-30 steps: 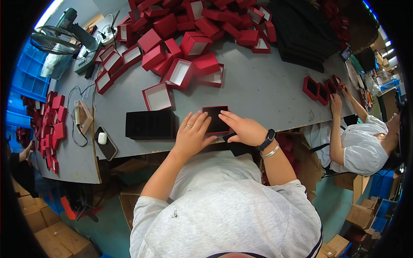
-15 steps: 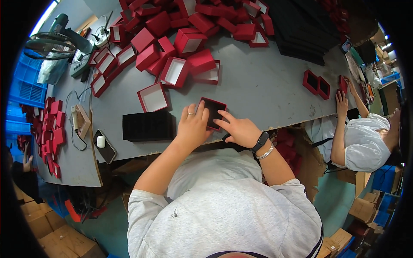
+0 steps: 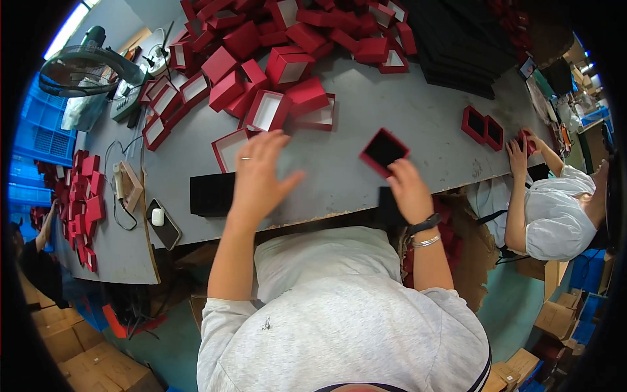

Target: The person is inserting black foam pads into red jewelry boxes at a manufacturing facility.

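Observation:
My left hand (image 3: 258,173) is open, thumb apart from the fingers, above the table between a black block-shaped stack (image 3: 210,195) and the red boxes. Its fingers partly cover an empty red box part (image 3: 225,147) with a white inside. To the right, my right hand (image 3: 410,189) has its fingertips at the near corner of a small red box (image 3: 384,152) with a black lining inside. Beside that hand's thumb side, at the table edge, is a flat black piece (image 3: 390,208); whether the hand holds it is hard to tell.
Red box parts (image 3: 287,65) heap at the far side, with black sheets (image 3: 464,52) right of them. Two lined boxes (image 3: 482,125) lie near a co-worker's hands (image 3: 522,151). At left are a fan (image 3: 85,68), a phone (image 3: 166,232) with a white case, and more red boxes (image 3: 81,202).
The lined red box has moved right and turned, with my right hand at its corner. My left hand has left it and moved left and up. The black piece shows more beside my right hand.

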Tool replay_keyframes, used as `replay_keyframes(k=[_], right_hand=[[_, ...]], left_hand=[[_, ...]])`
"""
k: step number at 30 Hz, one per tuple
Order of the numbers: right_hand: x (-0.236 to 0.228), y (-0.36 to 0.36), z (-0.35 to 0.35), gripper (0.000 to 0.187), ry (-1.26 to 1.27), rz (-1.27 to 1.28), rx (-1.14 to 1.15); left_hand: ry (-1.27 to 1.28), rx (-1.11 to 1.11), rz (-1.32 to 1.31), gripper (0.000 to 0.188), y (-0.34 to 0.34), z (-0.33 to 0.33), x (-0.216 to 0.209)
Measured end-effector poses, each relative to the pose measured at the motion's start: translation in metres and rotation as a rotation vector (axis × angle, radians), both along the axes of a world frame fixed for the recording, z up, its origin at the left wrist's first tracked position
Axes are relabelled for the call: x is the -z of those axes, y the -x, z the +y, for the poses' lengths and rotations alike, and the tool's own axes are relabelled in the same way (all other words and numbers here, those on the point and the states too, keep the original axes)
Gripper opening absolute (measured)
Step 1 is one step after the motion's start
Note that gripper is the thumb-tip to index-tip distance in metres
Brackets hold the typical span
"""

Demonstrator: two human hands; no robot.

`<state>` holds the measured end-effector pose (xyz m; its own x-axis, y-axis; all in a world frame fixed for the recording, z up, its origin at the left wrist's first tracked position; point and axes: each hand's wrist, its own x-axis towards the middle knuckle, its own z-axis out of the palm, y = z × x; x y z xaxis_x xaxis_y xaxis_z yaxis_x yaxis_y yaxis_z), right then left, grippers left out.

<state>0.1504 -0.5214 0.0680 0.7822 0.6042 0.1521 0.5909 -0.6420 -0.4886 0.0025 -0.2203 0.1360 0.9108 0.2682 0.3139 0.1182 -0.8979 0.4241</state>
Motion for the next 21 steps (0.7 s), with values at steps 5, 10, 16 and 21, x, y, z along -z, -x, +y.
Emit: replay_keyframes(k=[5, 10, 16, 21], right_hand=[[0.001, -0.046, -0.057, 0.035, -0.158, -0.333, 0.371], [0.005, -0.014, 0.0, 0.033, -0.495, 0.369, 0.217], [0.019, 0.007, 0.018, 0.027, -0.75, 1.086, 0.056], [0.013, 0.002, 0.038, 0.027, -0.856, 0.847, 0.209]], left_hand=[[-0.134, -0.449, 0.306, 0.044, 0.005, 0.053, 0.029], [-0.221, -0.464, 0.367, 0.024, -0.01, 0.051, 0.045], [-0.323, -0.355, -0.034, 0.012, 0.016, 0.001, -0.001], [-0.257, 0.077, -0.035, 0.016, 0.046, -0.074, 0.023]])
